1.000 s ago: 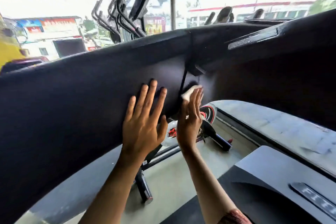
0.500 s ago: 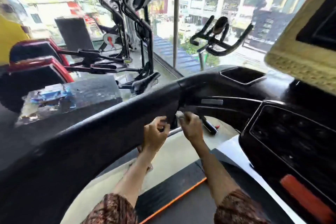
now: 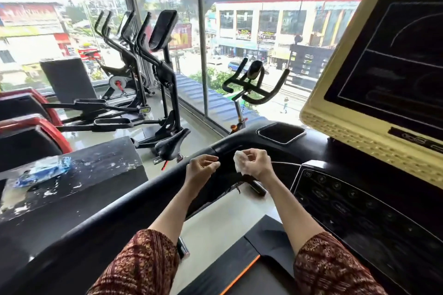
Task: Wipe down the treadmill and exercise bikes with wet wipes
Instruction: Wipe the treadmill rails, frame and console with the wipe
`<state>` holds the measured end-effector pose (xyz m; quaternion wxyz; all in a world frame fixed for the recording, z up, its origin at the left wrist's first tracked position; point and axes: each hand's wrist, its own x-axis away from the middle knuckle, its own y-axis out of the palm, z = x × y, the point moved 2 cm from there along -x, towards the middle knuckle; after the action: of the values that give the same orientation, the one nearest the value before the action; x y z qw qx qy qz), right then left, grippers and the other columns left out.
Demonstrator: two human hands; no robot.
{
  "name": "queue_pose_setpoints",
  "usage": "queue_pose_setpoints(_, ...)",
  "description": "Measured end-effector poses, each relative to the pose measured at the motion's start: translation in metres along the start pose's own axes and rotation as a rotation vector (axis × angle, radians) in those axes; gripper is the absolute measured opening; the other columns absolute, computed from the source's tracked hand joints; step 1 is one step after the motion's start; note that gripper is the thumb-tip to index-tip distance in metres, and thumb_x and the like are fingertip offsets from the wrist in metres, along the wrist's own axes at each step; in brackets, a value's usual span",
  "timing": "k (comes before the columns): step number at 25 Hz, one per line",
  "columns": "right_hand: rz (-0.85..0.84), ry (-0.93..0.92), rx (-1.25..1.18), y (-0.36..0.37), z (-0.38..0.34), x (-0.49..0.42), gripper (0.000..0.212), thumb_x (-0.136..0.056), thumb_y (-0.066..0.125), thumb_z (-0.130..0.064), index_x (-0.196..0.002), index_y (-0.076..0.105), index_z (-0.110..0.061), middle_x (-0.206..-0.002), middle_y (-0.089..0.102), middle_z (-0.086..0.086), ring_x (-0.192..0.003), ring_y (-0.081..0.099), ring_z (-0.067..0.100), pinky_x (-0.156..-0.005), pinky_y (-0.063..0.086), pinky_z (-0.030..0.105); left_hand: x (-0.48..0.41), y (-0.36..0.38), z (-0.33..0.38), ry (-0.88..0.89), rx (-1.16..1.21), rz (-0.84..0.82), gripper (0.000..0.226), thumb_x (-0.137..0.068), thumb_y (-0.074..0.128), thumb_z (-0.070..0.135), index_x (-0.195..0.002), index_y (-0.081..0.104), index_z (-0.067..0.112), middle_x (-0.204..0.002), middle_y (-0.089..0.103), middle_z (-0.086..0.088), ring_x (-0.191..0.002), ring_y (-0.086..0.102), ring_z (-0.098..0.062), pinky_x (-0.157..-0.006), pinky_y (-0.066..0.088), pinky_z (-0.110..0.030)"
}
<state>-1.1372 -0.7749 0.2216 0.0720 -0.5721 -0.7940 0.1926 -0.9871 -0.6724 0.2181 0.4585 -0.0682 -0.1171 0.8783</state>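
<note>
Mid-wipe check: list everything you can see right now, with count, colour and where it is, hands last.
handrail: one, black, from lower left to centre.
box: one, black, left of the handrail.
wipes pack: one, blue, on the box at left.
wet wipe: one, white, crumpled, above the handrail.
screen: one, dark, yellowish frame, upper right.
button panel: one, black, below the screen.
treadmill deck: one, black with orange stripe, bottom centre.
bike handlebars: one set, black, by the window.
saddle: one, black, beyond the handrail.
cross trainers: at least two, black, along the window.
left hand: fingers curled, nothing seen in it.
right hand: grips the wet wipe.
</note>
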Motion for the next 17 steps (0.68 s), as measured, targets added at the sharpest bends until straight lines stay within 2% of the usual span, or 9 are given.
queue_pose_setpoints(2,0.046,-0.008,0.035,-0.009,0.002,-0.007,0.015,-0.085,0.070,-0.026,-0.089,0.074,-0.012,-0.074,0.068,0.001,-0.067,0.063,0.009,-0.055,0.043,0.006,-0.012,0.013,0.005,0.026,0.020,-0.054,0.014,-0.083,0.071,0.011,-0.081,0.068,0.025,-0.076,0.070,0.001,-0.068,0.062,-0.010,-0.064,0.047,-0.021)
queue_pose_setpoints(4,0.084,-0.004,0.068,-0.017,0.007,-0.011,0.012,-0.085,0.069,-0.021,-0.089,0.074,-0.011,-0.071,0.067,0.002,-0.061,0.060,0.007,-0.056,0.045,0.011,-0.023,0.026,0.010,0.055,0.034,-0.097,0.011,-0.083,0.070,0.012,-0.084,0.069,0.023,-0.080,0.072,-0.002,-0.069,0.063,-0.011,-0.065,0.048,-0.022)
queue_pose_setpoints(5,0.104,0.010,0.077,-0.024,0.010,-0.011,0.011,-0.086,0.069,-0.019,-0.090,0.074,-0.010,-0.072,0.067,0.002,-0.062,0.060,0.008,-0.058,0.045,0.013,-0.029,0.034,0.013,0.072,0.034,-0.129,0.010,-0.084,0.070,0.013,-0.085,0.069,0.023,-0.082,0.072,-0.004,-0.069,0.064,-0.011,-0.066,0.049,-0.022)
queue_pose_setpoints(8,0.181,0.023,0.127,-0.053,0.013,-0.002,0.014,-0.087,0.068,-0.019,-0.092,0.073,-0.007,-0.074,0.066,0.002,-0.067,0.060,0.008,-0.058,0.043,0.009,-0.041,0.068,0.024,0.113,0.062,-0.275,0.009,-0.085,0.068,0.008,-0.086,0.069,0.017,-0.081,0.071,-0.007,-0.069,0.062,-0.015,-0.058,0.049,-0.018)
queue_pose_setpoints(11,0.362,0.044,0.141,-0.090,0.018,0.025,0.010,-0.085,0.070,-0.014,-0.087,0.072,-0.005,-0.076,0.069,0.009,-0.065,0.059,0.007,-0.061,0.045,0.015,-0.042,0.109,0.038,0.154,0.102,-0.468,0.008,-0.084,0.069,0.005,-0.085,0.069,0.013,-0.075,0.069,-0.006,-0.064,0.061,-0.012,-0.050,0.047,-0.018)
queue_pose_setpoints(14,0.596,0.135,0.179,-0.120,0.023,0.072,0.008,-0.082,0.073,-0.015,-0.087,0.074,-0.009,-0.079,0.072,0.003,-0.070,0.063,0.006,-0.068,0.049,0.022,-0.022,0.148,0.052,0.251,0.108,-0.719,0.012,-0.079,0.074,0.011,-0.079,0.070,0.022,-0.074,0.071,-0.006,-0.062,0.061,-0.009,-0.060,0.047,-0.025)
queue_pose_setpoints(15,0.664,0.168,0.153,-0.128,0.023,0.091,0.001,-0.081,0.072,-0.014,-0.081,0.073,-0.014,-0.072,0.070,0.000,-0.064,0.061,0.003,-0.064,0.049,0.021,-0.012,0.160,0.056,0.277,0.117,-0.804,0.012,-0.078,0.075,0.011,-0.079,0.070,0.022,-0.075,0.072,-0.008,-0.064,0.061,-0.010,-0.062,0.047,-0.026)
queue_pose_setpoints(17,0.776,0.227,0.174,-0.143,0.025,0.133,0.016,-0.082,0.070,-0.010,-0.071,0.068,-0.023,-0.062,0.064,-0.005,-0.055,0.057,-0.001,-0.057,0.045,0.015,0.017,0.185,0.065,0.307,0.147,-0.943,0.014,-0.080,0.073,0.008,-0.079,0.071,0.022,-0.076,0.072,-0.006,-0.066,0.061,-0.011,-0.064,0.048,-0.027)
